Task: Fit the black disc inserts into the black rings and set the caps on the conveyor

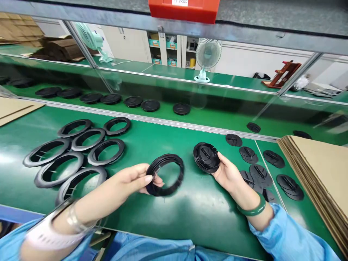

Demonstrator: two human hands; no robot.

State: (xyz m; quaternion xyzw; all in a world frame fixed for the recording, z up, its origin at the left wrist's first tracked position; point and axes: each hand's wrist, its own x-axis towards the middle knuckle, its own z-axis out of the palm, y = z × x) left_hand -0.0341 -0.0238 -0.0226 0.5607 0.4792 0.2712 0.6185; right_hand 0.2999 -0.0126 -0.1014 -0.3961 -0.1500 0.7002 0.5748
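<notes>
My left hand (140, 178) grips a black plastic ring (178, 181) by its left side, thumb on top, holding it tilted above the green work surface. In my right hand (228, 172) is a round black cap (206, 156) with a raised bar across its face; the fingers hold its right edge. Ring and cap are apart, with a gap between them. Several similar black rings (94, 134) lie to the left of my left hand. Flat black discs with raised bars (261, 174) lie on the right, some overlapping, partly behind my right wrist.
Beyond a metal rail, a green strip (163, 117) carries a row of black round parts (150, 105). A cardboard stack (315, 174) stands at right, more cardboard (16, 108) at left. Overhead runs a shelf with a red bin (185, 11). Two fans (208, 54) stand behind.
</notes>
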